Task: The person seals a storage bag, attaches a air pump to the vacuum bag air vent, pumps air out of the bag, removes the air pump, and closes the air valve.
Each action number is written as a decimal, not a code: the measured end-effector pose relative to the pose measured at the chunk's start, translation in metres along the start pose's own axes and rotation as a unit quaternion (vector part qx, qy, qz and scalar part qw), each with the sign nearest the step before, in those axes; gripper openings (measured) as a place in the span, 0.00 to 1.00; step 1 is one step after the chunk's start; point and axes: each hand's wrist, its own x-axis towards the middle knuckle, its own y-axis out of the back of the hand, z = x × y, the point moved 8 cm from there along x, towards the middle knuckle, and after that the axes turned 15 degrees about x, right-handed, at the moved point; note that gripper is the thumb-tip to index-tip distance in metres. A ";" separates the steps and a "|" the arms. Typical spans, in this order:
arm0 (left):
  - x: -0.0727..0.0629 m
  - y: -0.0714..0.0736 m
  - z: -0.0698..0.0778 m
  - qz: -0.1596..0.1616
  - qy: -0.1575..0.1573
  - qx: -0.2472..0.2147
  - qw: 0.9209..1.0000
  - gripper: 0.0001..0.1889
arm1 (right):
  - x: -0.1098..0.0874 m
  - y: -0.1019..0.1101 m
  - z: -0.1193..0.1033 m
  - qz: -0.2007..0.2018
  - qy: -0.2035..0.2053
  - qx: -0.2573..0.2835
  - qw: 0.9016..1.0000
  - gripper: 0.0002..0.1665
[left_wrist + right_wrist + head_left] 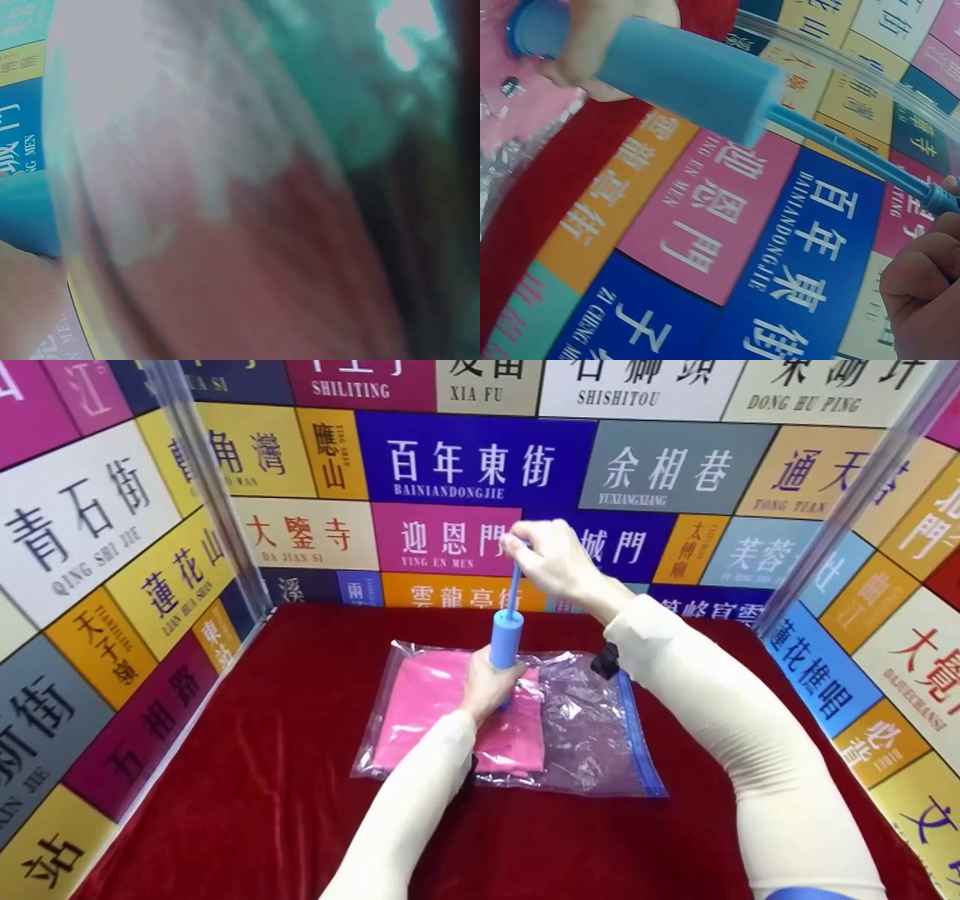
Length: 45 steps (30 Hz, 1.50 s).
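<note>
A blue hand pump [506, 637] stands upright over a clear vacuum storage bag [585, 720] that has folded pink cloth [427, 705] inside. My left hand [487, 682] grips the lower part of the pump barrel, close over the bag. Up high, my right hand [551, 559] holds the pump's handle, with the thin rod [840, 150] drawn far out of the barrel. In the right wrist view, curled fingers [922, 277] wrap the handle at the right edge. The left wrist view is mostly a blurred close-up, with part of the left hand [26, 300] at its edge.
Dark red cloth [247, 780] covers the table under the bag. A blue zip strip [637, 735] runs along the bag's right edge. Panels with printed Chinese signs [472, 457] enclose the back and both sides, with clear corner posts [217, 502] between them.
</note>
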 end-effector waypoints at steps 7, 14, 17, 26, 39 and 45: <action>-0.003 0.005 -0.001 -0.013 0.016 -0.010 1.000 0.07 | 0.016 0.019 -0.025 0.029 0.015 0.015 0.999 0.25; -0.003 0.000 -0.001 -0.014 0.020 -0.027 0.999 0.08 | 0.022 0.040 -0.041 0.056 0.041 0.025 0.997 0.27; -0.002 -0.004 -0.001 -0.013 0.012 -0.032 0.999 0.08 | 0.022 0.048 -0.044 0.064 0.040 0.019 0.997 0.24; -0.006 -0.001 -0.002 -0.012 0.011 -0.033 0.999 0.08 | 0.028 0.041 -0.047 0.034 0.036 0.003 0.999 0.24; -0.003 0.000 -0.006 -0.016 0.028 -0.031 0.999 0.13 | 0.028 0.025 -0.035 -0.010 0.015 -0.012 1.000 0.25; -0.003 -0.003 -0.007 -0.016 0.028 -0.035 0.999 0.08 | 0.022 0.012 -0.019 -0.033 0.005 -0.019 0.999 0.22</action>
